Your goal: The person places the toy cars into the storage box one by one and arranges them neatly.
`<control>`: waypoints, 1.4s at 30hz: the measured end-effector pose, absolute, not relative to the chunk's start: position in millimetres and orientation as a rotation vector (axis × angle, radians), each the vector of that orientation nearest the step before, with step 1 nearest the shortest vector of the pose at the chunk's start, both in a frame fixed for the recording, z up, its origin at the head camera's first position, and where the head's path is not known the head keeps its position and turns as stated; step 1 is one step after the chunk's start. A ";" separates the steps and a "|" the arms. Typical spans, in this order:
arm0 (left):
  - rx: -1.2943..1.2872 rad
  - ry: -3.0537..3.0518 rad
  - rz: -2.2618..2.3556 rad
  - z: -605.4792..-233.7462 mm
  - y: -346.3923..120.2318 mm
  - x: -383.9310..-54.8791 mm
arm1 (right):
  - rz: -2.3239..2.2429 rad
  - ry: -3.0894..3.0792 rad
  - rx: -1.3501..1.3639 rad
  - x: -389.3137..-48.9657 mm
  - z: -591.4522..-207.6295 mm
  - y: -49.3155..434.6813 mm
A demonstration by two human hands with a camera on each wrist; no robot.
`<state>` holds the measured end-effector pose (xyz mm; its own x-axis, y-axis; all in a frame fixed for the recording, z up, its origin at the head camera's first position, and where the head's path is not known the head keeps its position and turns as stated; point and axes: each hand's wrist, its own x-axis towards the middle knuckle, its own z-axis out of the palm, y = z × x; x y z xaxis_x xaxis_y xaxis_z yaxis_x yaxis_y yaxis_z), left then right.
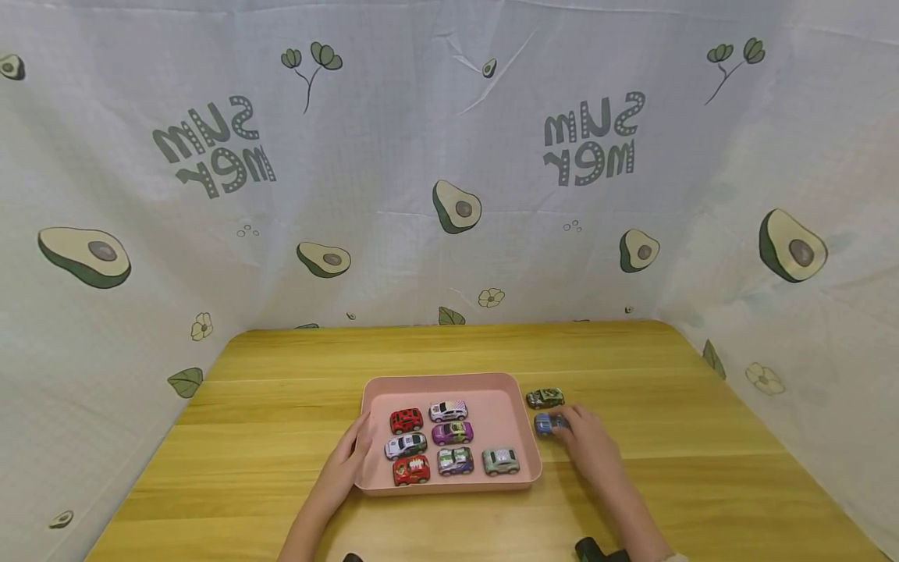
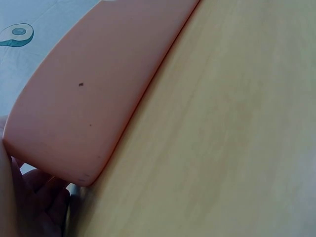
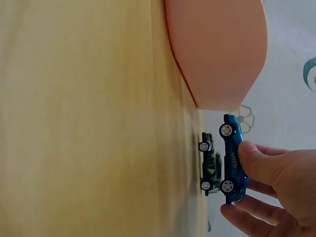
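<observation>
My right hand pinches a blue toy car between thumb and fingers, to the right of a pink tray. In the right wrist view the car is held off the table, beside a camouflage-green toy car that stands on the wood. At the tray's left side, my left hand grips the wall, thumb at the rim and fingers along the outside. In the left wrist view, part of that hand is cut off by the frame edge. Several toy cars sit inside the tray, among them a pale green car.
The tray also bears a purple car, a spotted red car and others in rows. Under it is a wooden table. A white cloth with avocado prints hangs behind and at both sides. A black object shows near my right forearm.
</observation>
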<state>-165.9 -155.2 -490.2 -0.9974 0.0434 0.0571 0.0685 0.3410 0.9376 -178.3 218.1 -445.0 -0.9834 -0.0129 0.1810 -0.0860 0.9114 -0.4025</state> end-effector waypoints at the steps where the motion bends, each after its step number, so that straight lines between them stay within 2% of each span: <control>1: -0.107 -2.554 -1.789 -490.1 -155.1 -165.9 | 0.623 -2.893 0.080 -177.9 -443.9 217.6; 22: -0.117 -2.555 -1.811 -487.6 -154.9 -166.5 | 0.542 -2.698 0.299 -177.5 -414.5 183.1; 34: -0.108 -2.563 -1.808 -488.4 -155.0 -166.1 | 0.545 -2.785 0.294 -179.2 -426.6 146.1; 42: -0.107 -2.565 -1.813 -486.7 -155.0 -165.3 | 0.360 -2.742 0.365 -182.3 -441.4 136.7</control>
